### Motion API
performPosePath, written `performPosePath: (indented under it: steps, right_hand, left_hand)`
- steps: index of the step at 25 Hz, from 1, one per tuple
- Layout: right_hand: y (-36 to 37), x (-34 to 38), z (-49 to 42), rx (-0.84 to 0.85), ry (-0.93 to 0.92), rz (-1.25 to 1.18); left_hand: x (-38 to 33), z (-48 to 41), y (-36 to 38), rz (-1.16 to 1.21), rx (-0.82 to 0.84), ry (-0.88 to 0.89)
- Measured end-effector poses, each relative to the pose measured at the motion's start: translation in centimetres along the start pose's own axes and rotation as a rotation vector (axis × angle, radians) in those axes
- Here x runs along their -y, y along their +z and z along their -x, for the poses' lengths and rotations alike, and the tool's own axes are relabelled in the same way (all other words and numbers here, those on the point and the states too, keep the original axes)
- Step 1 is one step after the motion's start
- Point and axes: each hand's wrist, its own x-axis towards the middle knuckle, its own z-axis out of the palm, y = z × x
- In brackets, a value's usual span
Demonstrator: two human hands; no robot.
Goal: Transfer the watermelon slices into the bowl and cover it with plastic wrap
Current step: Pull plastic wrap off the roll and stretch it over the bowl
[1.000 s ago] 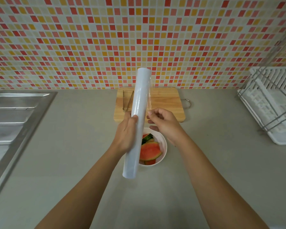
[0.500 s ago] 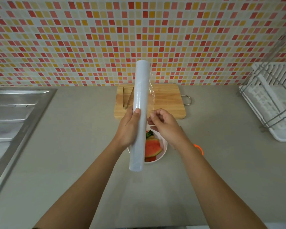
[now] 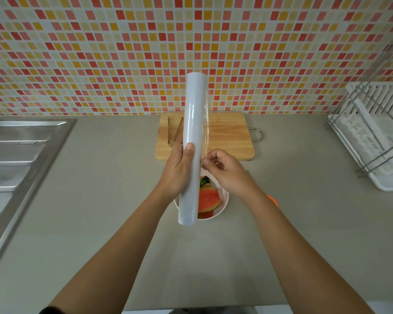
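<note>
A long white roll of plastic wrap (image 3: 194, 123) is held up lengthwise above the counter. My left hand (image 3: 178, 171) grips it near the lower half, thumb on top. My right hand (image 3: 225, 171) pinches the loose clear film edge (image 3: 206, 132) just right of the roll. Below both hands sits a white bowl (image 3: 224, 200) holding watermelon slices (image 3: 208, 197); the roll and my hands hide much of it.
A wooden cutting board (image 3: 227, 134) with metal tongs (image 3: 174, 132) lies behind the bowl against the tiled wall. A steel sink (image 3: 21, 155) is at the left, a white dish rack (image 3: 377, 137) at the right. An orange item (image 3: 273, 199) peeks out behind my right forearm.
The roll and both hands have risen slightly and shifted away from me. A narrow strip of film has lifted off the roll's right side under my right fingers.
</note>
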Motion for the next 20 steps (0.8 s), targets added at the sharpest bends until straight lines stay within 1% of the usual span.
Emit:
performPosePath:
  steps: [5, 9, 13, 16, 20]
  right_hand:
    - [0.2, 0.3, 0.1, 0.057, -0.007, -0.009]
    - [0.0, -0.1, 0.5, 0.079, -0.033, -0.085]
    - [0.2, -0.7, 1.0, 0.095, -0.071, -0.078]
    - [0.2, -0.6, 1.1, 0.099, -0.048, -0.106]
    - [0.1, -0.7, 1.5, 0.155, 0.016, -0.088]
  left_hand:
    - [-0.1, 0.0, 0.1, -0.005, 0.004, -0.019]
    - [-0.1, -0.1, -0.1, 0.04, -0.005, -0.048]
    - [-0.2, -0.3, -0.4, 0.032, 0.007, -0.035]
    - [-0.1, -0.4, -0.3, 0.0, -0.015, -0.015]
    - [-0.2, -0.3, 0.1, -0.003, -0.056, -0.015]
